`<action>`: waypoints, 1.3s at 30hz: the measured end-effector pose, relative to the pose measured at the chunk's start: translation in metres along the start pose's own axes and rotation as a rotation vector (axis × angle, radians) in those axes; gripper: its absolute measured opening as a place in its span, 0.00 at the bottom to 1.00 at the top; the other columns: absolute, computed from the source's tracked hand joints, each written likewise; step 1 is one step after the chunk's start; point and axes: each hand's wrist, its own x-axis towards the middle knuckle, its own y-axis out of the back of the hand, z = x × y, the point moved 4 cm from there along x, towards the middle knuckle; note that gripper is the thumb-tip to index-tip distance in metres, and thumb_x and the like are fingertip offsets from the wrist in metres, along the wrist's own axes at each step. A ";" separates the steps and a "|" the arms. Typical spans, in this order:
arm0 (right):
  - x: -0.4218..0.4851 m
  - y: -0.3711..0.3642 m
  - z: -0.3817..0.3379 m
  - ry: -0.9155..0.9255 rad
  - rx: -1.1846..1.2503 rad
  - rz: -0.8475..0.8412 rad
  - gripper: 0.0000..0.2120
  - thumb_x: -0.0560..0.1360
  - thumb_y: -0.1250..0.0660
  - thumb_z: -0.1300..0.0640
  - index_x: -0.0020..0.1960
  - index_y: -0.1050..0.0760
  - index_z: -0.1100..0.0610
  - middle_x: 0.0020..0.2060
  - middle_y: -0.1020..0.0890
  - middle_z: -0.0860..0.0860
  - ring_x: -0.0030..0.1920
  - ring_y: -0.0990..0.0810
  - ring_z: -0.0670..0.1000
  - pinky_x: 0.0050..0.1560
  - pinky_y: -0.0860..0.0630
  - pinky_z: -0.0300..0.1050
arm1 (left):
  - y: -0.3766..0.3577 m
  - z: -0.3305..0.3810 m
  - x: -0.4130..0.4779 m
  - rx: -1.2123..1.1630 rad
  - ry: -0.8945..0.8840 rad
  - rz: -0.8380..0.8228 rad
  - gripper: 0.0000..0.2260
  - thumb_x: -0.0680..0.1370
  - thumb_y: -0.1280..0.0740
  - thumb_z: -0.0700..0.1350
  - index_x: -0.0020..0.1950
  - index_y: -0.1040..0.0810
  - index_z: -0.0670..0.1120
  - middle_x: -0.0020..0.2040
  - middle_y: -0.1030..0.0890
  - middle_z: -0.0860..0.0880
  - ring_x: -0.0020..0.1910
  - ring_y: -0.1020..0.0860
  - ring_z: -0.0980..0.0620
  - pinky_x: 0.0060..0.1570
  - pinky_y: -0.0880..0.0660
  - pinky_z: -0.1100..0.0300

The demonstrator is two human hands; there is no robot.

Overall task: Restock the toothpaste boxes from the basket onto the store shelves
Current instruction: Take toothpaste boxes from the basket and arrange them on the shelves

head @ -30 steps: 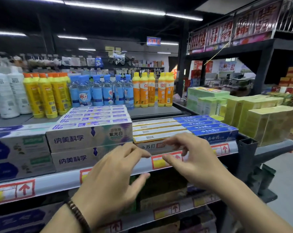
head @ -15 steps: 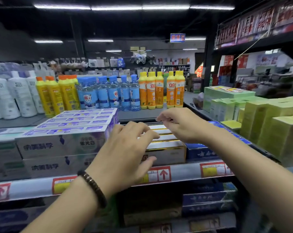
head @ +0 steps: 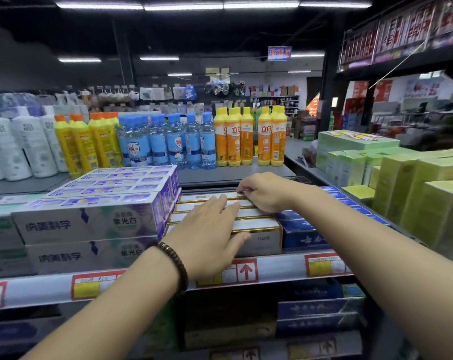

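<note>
Fingers (head: 221, 202): left hand (head: 204, 240) flat, right hand (head: 269, 190) curled on toothpaste boxes (head: 261, 226), lengthwise left-right.

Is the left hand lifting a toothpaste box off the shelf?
No, the left hand lies flat, fingers straight, on the gold-edged boxes, which sit on the shelf.

Your left grip (head: 207, 237) lies flat, fingers straight, on top of the gold-and-white toothpaste boxes (head: 257, 226) at the front of the shelf (head: 280, 270). Your right grip (head: 265, 192) reaches further back, fingers curled over the far edge of the rearmost box in that row. Just to the left sit stacked purple-and-white toothpaste boxes (head: 90, 222); dark blue boxes (head: 306, 239) touch the row on the right. A beaded bracelet (head: 176, 261) circles your left wrist.
</note>
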 end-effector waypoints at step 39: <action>0.019 -0.003 -0.026 0.005 0.129 -0.115 0.18 0.88 0.42 0.55 0.75 0.23 0.52 0.73 0.22 0.50 0.72 0.26 0.53 0.74 0.33 0.51 | -0.008 -0.012 -0.014 0.016 -0.049 0.076 0.24 0.86 0.43 0.59 0.81 0.38 0.53 0.79 0.35 0.51 0.78 0.37 0.49 0.77 0.39 0.53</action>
